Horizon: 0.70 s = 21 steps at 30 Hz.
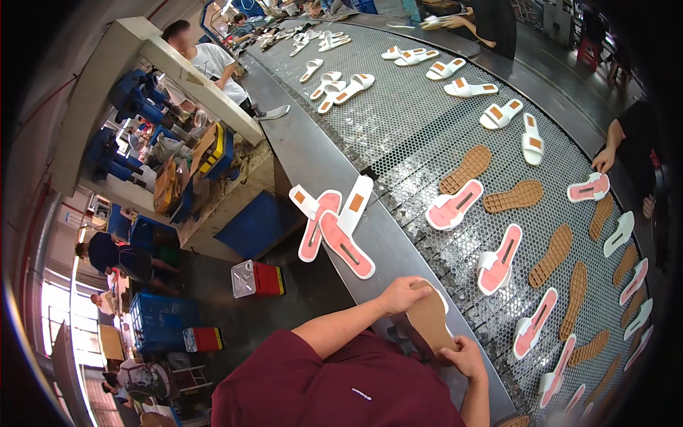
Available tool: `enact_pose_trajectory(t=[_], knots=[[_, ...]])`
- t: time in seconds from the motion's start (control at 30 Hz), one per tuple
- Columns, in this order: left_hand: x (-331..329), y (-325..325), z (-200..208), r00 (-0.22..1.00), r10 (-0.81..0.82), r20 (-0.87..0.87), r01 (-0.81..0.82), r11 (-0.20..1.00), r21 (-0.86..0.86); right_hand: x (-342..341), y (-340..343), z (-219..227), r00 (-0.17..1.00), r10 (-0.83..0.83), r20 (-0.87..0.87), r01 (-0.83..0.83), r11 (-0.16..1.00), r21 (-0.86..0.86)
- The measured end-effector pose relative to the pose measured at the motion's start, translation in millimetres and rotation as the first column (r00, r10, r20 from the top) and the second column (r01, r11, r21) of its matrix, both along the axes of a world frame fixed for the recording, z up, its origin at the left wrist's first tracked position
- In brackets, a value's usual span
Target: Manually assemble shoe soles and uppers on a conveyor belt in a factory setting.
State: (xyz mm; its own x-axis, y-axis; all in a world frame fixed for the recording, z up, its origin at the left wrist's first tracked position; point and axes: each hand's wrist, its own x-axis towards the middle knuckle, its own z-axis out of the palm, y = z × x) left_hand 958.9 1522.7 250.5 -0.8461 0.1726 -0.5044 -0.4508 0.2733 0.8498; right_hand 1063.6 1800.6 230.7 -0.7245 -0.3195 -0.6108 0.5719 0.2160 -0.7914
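Note:
A sandal with a plain tan underside and a white edge is held between my two hands, close to my body above the metal ledge. My left hand grips its far end, fingers closed over the edge. Its near end is pinched in my right hand, thumb on the tan face. Beyond my left hand, two white sandals with pink insoles and open straps lie crossed on the ledge.
The metal ledge borders a wide mesh conveyor. Brown outsoles, pink-lined sandals and finished white slides lie along it. Across it, a co-worker's hand touches a sandal. Red bins stand on the floor at left.

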Motion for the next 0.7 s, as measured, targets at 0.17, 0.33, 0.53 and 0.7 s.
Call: enact_pose_trajectory(t=[0.17,0.33,0.53,0.7], knots=[[42,18,-15,0.729,-0.433,-0.531,0.061,0.813,-0.579,11,26,-20,0.987,-0.159,0.012,0.154,0.971,0.183],[48,91,22,0.262,-0.847,-0.462,0.649,0.509,-0.566,5,9,-11,0.979,-0.192,-0.069,0.200,0.969,0.142],[53,104,-1,0.341,-0.791,-0.508,0.671,0.583,-0.458,43,13,-17,0.835,-0.550,-0.038,0.537,0.826,-0.170],[56,105,7,0.458,-0.759,-0.462,0.647,0.642,-0.411,53,13,-25,0.769,-0.607,0.199,0.639,0.721,-0.269]])
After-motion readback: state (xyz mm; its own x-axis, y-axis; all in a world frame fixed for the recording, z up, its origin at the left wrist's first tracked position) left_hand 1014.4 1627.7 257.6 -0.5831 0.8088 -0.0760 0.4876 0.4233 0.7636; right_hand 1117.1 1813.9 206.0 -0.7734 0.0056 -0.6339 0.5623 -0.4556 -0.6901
